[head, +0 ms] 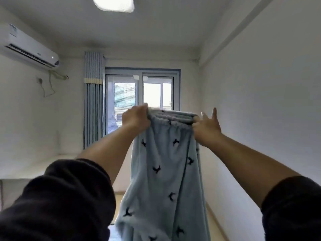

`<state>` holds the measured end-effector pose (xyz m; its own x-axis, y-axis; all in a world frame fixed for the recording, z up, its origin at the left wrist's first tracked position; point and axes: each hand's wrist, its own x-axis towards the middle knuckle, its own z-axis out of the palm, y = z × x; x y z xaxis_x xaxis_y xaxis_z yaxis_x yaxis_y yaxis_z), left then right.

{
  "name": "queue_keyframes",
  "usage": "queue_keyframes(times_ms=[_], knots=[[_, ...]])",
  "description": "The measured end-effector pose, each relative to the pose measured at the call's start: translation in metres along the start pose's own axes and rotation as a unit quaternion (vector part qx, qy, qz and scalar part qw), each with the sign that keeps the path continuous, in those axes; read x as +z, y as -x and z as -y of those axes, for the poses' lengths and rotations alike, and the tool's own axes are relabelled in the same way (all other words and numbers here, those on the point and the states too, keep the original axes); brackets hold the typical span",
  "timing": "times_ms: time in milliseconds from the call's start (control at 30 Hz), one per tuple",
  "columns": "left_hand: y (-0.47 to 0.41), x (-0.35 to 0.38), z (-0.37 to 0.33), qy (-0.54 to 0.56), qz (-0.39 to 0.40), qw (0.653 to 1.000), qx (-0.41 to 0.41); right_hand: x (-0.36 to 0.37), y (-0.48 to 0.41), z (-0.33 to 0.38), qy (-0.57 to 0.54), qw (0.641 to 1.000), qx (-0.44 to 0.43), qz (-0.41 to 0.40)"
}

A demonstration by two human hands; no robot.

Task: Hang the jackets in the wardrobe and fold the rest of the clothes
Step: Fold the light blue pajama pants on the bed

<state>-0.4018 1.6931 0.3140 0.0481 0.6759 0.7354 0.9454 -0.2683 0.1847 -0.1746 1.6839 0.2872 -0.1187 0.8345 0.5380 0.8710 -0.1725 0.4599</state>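
Window (157, 94) behind: left hand (136, 119), right hand (206, 129) grip trousers (165, 162).

pyjama trousers (163, 171): soft fleecy cloth, fuzzy nap, totally matt
sleeves (69, 197): thick dark cloth, kinda fuzzy too, matt
curtain (93, 101): cloth, matt, no shine at all
air conditioner (29, 47): white plastic, smooth, slight sheen
walls (260, 101): painted, matt, look smooth
window (156, 91): glass panes; smooth frame, metal or plastic, can't tell
floor (213, 221): pale wood look, smooth, faint shine
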Motion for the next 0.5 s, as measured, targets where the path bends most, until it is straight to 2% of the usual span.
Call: queue_keyframes(times_ms=[67, 133, 333, 500], knots=[[-0.019, -0.021, -0.006, -0.004, -0.076, 0.997, 0.018, -0.026, -0.013, -0.026, 0.049, 0.998, 0.033, -0.004], [-0.025, -0.033, -0.010, 0.002, -0.086, 0.996, 0.030, -0.049, -0.014, -0.040, 0.080, 0.996, 0.048, -0.010], [-0.004, -0.027, -0.016, 0.042, -0.023, 0.997, 0.053, -0.053, 0.019, -0.044, 0.093, 0.994, 0.055, 0.018], [0.064, 0.034, -0.006, 0.084, 0.111, 0.985, 0.098, 0.008, 0.091, -0.016, 0.014, 1.000, 0.016, 0.019]])
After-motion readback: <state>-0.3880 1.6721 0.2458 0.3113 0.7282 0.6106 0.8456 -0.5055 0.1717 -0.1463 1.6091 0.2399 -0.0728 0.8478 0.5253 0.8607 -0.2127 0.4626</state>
